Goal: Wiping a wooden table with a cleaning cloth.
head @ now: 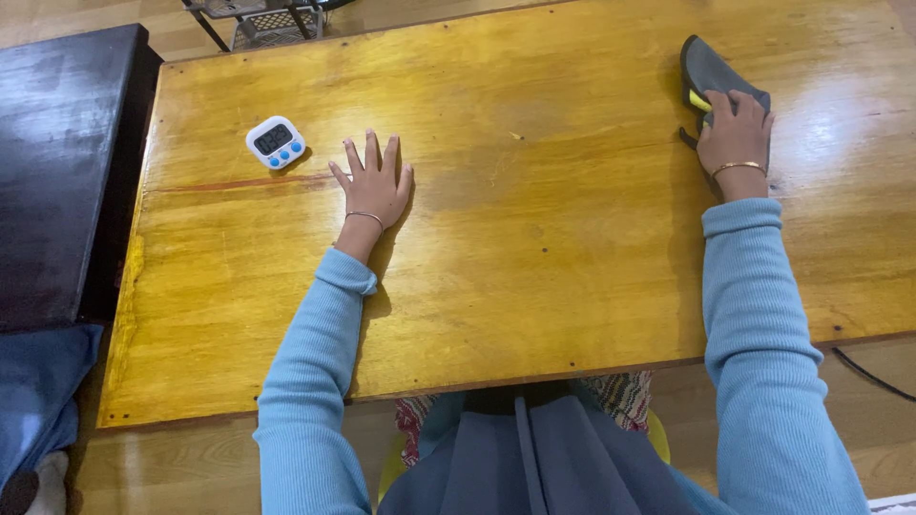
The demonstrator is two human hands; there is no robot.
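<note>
Cloth (714, 72) under right hand (735, 133), long axis running front-back.

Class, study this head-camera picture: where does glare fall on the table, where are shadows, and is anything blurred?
Head view: pale glare washes the table at right, beside the right hand on the grey cloth; soft shadow hugs the left hand and timer; everything looks sharp.

Left hand (374, 183) lies flat, fingers (370, 151) spread; right hand (735, 133) presses palm-down, arm outstretched.
</note>
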